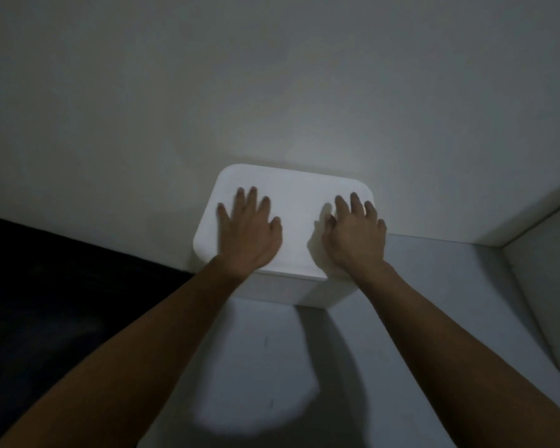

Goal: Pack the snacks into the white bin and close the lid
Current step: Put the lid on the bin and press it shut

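Note:
The white bin [282, 291] stands on a pale surface against the wall, with its white lid [296, 205] lying flat on top. My left hand [248, 231] rests palm down on the lid's left half, fingers spread. On the right half my right hand [354, 232] also lies flat with its fingers apart. Neither hand holds anything. No snacks are visible; the lid hides the inside of the bin.
A plain wall [272, 92] rises right behind the bin. A dark mass [46, 286] fills the left side. A white ledge or panel [537, 279] runs along the right. The pale surface [272, 367] in front of the bin carries my arms' shadows.

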